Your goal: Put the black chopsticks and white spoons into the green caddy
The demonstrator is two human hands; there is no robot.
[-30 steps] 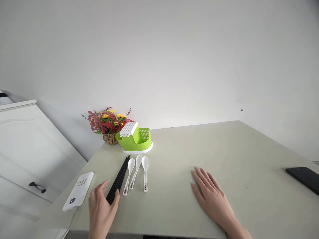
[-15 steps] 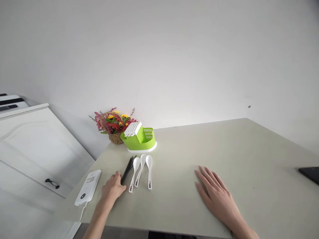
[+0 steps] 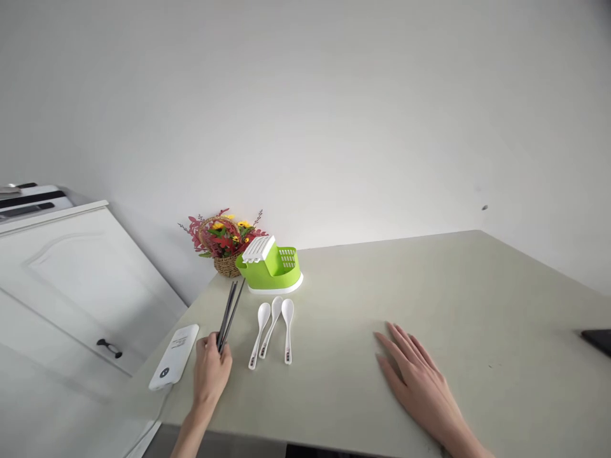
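Note:
My left hand (image 3: 211,369) is closed around a bundle of dark chopsticks (image 3: 229,315), whose far ends point up toward the green and white utensil holder (image 3: 272,270). Three white spoons (image 3: 262,331) lie side by side just right of that hand, bowls facing away from me. My right hand (image 3: 420,385) rests flat on the table with fingers stretched out and nothing in it. How many chopsticks are in the bundle I cannot tell.
Behind the holder stands a wicker basket of artificial flowers (image 3: 226,245). A white power bank (image 3: 174,356) with a cable lies at the table's left side. A white cabinet (image 3: 86,267) stands further left. A dark object (image 3: 596,340) sits at the right edge.
My left hand has lifted the chopsticks off the table and shifted left, away from the spoons, tilting them more upright. My right hand stays on the table. The view has shifted slightly.

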